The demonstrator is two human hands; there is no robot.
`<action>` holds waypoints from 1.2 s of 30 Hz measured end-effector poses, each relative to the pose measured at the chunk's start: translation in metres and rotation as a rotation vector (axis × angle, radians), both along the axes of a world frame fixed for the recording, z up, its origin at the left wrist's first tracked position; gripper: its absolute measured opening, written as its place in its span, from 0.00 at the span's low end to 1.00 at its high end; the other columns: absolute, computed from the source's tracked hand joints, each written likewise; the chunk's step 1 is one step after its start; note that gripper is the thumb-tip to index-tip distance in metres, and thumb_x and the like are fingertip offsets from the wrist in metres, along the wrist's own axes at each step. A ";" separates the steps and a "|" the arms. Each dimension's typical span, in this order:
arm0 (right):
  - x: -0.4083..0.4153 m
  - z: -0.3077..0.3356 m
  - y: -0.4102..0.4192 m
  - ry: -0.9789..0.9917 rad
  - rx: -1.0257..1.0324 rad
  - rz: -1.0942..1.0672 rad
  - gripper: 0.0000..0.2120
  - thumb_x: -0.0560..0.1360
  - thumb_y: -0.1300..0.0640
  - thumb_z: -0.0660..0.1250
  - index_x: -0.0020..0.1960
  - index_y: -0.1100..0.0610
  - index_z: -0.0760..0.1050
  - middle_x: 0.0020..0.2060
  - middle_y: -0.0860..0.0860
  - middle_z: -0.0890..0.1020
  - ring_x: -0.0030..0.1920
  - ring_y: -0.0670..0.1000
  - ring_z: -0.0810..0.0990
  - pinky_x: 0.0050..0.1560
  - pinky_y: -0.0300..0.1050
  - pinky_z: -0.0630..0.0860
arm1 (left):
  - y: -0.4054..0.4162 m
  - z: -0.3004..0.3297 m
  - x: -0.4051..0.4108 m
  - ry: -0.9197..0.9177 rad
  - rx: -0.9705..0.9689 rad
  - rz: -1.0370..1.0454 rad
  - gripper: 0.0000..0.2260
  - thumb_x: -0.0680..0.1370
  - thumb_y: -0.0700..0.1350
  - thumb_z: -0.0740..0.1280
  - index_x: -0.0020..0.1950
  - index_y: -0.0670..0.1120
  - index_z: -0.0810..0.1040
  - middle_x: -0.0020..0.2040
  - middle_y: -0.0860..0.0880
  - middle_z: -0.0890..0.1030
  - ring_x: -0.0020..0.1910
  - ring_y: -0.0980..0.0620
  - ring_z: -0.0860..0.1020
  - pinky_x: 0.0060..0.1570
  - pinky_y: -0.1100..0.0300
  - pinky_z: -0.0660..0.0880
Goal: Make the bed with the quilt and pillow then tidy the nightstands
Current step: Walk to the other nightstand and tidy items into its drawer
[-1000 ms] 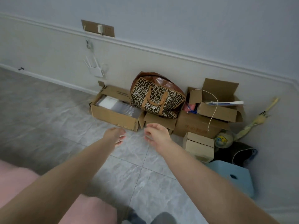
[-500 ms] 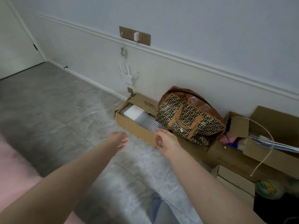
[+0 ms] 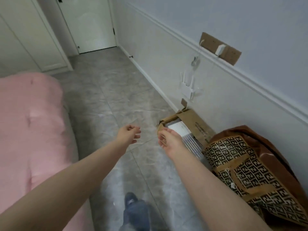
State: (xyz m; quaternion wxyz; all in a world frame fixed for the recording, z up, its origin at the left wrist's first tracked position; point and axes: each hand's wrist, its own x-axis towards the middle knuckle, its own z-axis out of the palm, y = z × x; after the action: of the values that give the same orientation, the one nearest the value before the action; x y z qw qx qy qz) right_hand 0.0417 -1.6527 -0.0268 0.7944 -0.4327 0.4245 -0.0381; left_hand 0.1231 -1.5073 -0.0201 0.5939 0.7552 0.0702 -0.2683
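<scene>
On my left the pink quilt (image 3: 31, 130) lies over the bed, its rounded corner hanging near the floor (image 3: 103, 97); no pillow or nightstand is in view, so I judge I am between spots, walking along the bedside. My left hand (image 3: 129, 134) hangs out ahead with fingers loosely curled and nothing in it, and my right hand (image 3: 168, 140) is the same, loose and holding nothing, out over the corner of the cardboard box (image 3: 191, 120). To do this stretch well I would keep both hands free and low, ready to catch the quilt's edge. The open lane is the tiled strip between bed and wall, running toward the white door (image 3: 90, 22). On the right the box and the patterned bag (image 3: 246, 165) narrow that lane, with cords and a router (image 3: 188, 87) above them on the wall, so I should step nearer the bed than the wall.
</scene>
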 end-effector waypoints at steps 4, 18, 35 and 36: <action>0.082 0.000 0.020 0.036 -0.025 0.010 0.09 0.75 0.68 0.65 0.44 0.54 0.74 0.36 0.51 0.78 0.35 0.47 0.76 0.37 0.41 0.71 | 0.035 -0.005 0.077 0.024 -0.013 0.047 0.04 0.79 0.41 0.64 0.52 0.44 0.76 0.44 0.49 0.81 0.39 0.52 0.79 0.40 0.60 0.74; 0.335 0.028 0.084 0.042 -0.001 0.033 0.11 0.73 0.68 0.64 0.46 0.53 0.74 0.34 0.51 0.77 0.32 0.46 0.75 0.32 0.39 0.72 | 0.118 -0.002 0.289 -0.006 -0.026 0.227 0.04 0.79 0.43 0.65 0.52 0.44 0.77 0.44 0.49 0.81 0.39 0.52 0.79 0.39 0.60 0.73; 0.709 0.022 0.080 -0.014 -0.310 0.335 0.09 0.72 0.70 0.65 0.47 0.57 0.78 0.32 0.53 0.77 0.30 0.49 0.73 0.32 0.41 0.70 | 0.142 -0.015 0.597 -0.039 0.039 0.502 0.06 0.79 0.41 0.63 0.42 0.46 0.75 0.35 0.49 0.77 0.29 0.53 0.75 0.29 0.64 0.69; 0.725 0.024 0.087 -0.020 -0.320 0.358 0.09 0.72 0.70 0.65 0.47 0.57 0.77 0.32 0.53 0.77 0.29 0.49 0.73 0.30 0.41 0.69 | 0.146 -0.016 0.607 -0.099 0.080 0.499 0.07 0.79 0.42 0.63 0.41 0.46 0.74 0.36 0.49 0.79 0.31 0.52 0.76 0.29 0.64 0.71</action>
State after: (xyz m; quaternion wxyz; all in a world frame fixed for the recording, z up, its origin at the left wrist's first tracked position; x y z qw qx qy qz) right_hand 0.7662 -1.5660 -0.0030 0.7140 -0.6209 0.3219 0.0323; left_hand 0.7301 -1.3609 -0.0363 0.6140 0.7497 0.2359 -0.0729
